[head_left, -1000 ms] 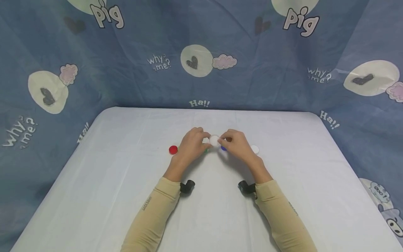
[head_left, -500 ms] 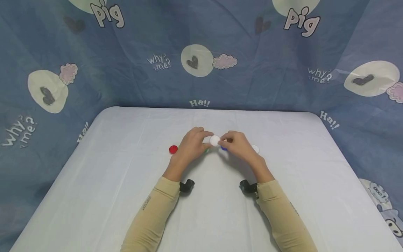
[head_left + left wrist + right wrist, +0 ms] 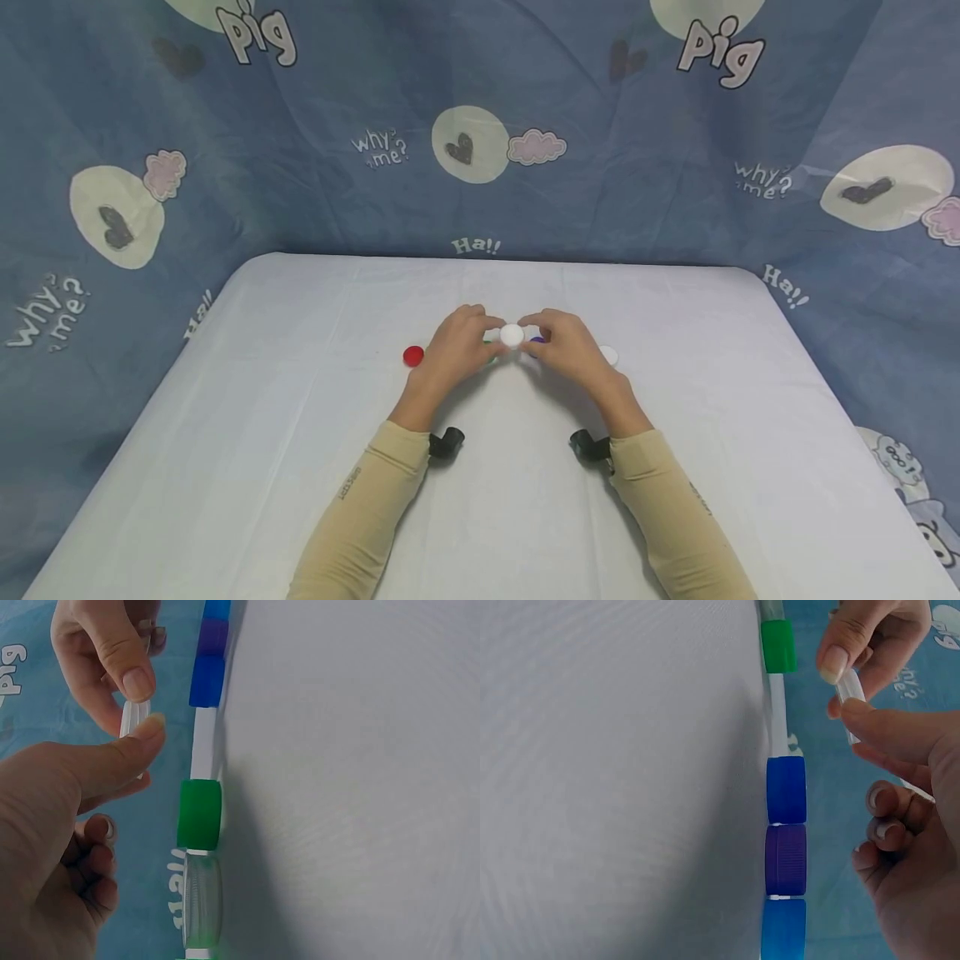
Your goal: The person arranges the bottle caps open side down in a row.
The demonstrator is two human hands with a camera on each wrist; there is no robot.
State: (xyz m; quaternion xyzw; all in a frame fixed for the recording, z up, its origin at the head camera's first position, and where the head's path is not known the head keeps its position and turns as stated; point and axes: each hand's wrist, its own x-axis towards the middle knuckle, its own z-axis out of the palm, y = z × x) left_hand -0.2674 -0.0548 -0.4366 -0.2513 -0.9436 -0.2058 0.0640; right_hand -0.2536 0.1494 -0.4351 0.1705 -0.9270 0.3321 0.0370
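Between my two hands, raised above the table, is a white bottle cap [image 3: 512, 336]. My left hand [image 3: 459, 343] pinches its left side with thumb and forefinger, other fingers curled in. From the other side my right hand [image 3: 567, 343] holds the same cap, thumb and forefinger spread at its rim. Both wrist views show the cap edge-on between the two thumbs. Below the hands, a row of caps stands on the table: a green cap [image 3: 201, 814], a clear cap [image 3: 204, 900], a blue cap [image 3: 787, 790], a purple cap [image 3: 787, 860] and a lighter blue cap [image 3: 784, 930].
A red cap [image 3: 413, 357] lies just left of my left hand, at that end of the row. Another white cap [image 3: 609, 356] shows beside my right wrist. A white cloth covers the table [image 3: 517, 517]; a blue printed curtain [image 3: 315, 183] hangs behind it.
My right thumb and forefinger have gone from a close pinch at the cap's right edge to a wider hold around its side. The left hand and the white cap have barely moved.
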